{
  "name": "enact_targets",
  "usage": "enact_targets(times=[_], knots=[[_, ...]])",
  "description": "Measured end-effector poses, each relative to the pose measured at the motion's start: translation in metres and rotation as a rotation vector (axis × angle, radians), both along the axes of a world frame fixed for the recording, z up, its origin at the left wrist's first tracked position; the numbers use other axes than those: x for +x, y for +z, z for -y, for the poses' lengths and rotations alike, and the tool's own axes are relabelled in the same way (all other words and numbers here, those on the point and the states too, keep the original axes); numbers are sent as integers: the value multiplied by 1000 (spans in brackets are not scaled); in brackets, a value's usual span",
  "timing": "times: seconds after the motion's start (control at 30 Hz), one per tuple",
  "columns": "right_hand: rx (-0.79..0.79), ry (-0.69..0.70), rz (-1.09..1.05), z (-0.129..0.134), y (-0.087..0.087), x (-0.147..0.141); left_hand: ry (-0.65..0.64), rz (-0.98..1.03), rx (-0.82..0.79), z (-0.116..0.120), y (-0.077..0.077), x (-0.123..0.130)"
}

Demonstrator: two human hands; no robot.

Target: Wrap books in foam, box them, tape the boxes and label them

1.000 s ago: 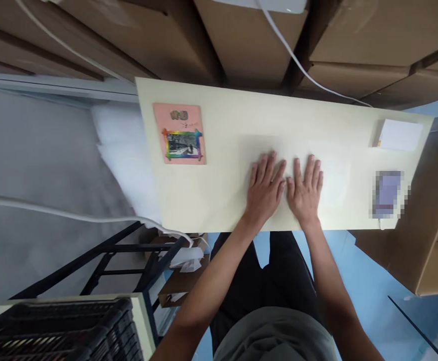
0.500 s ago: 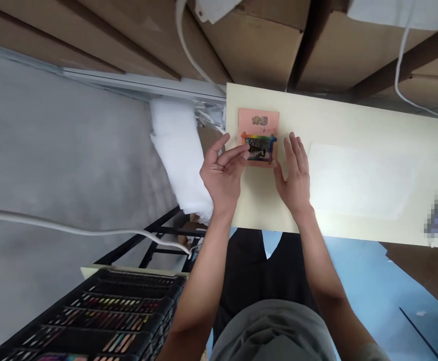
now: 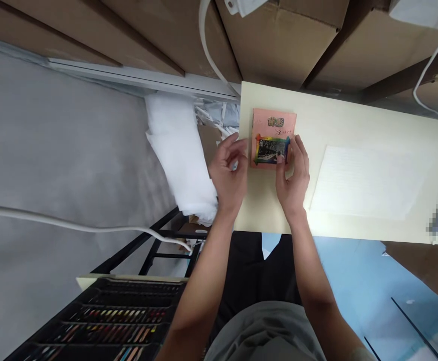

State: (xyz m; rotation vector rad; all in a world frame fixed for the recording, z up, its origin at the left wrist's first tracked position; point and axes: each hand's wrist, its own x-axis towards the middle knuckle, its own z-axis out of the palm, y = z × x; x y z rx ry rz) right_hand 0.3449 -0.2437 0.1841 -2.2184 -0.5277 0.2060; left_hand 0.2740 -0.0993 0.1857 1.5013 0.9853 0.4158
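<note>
Surface [image 3: 354,118], pale: its left end lay under the pink booklet [image 3: 272,139]. White sheeting [image 3: 181,155]: lay left of the booklet. Left hand [image 3: 228,179]: just left of the booklet, grip curled, closure unclear. Right hand [image 3: 293,181]: at the booklet's right edge, thumb over its cover; whether the grip pinched could not be told.

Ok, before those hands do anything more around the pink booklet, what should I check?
1. Pink rectangular booklet printed side up, picture showing: ok.
2. Booklet within the edges of the cream rectangular tabletop: ok.
3. Right bare hand at the booklet, thumb over its rainbow-framed picture: ok.
4. Right hand's grip firm: cannot tell; the view doesn't show how firmly it presses.
5. Left bare hand on the booklet: not ok; it appears just off the left edge.
6. Thin white sheet apart from the booklet: ok.
</note>
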Motion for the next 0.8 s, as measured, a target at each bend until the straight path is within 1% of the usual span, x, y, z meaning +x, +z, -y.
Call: enact_targets(times=[0.1,0.17,0.23,0.33,0.43,0.5,0.6,0.7,0.8], knots=[[43,-5,-46,0,-2,0,-46,7,-32,3,1,2],[61,8,-73,-1,-1,1,-47,28,-104,6,2,4],[47,29,-103,-1,3,2,-33,32,-166,13,7,7],[-1,54,-179,3,18,2,-10,-14,-188,32,23,10],[-6,32,-251,25,35,3,-11,-32,-187,64,44,15],[5,-26,-265,53,44,10,-37,-19,-185,90,55,22],[-1,-115,-250,114,54,30,-129,-9,-200,138,65,42],[-53,-203,-247,185,59,56,-258,6,-253,191,65,68],[-64,-318,-259,248,61,79,-365,30,-282,242,60,94]])
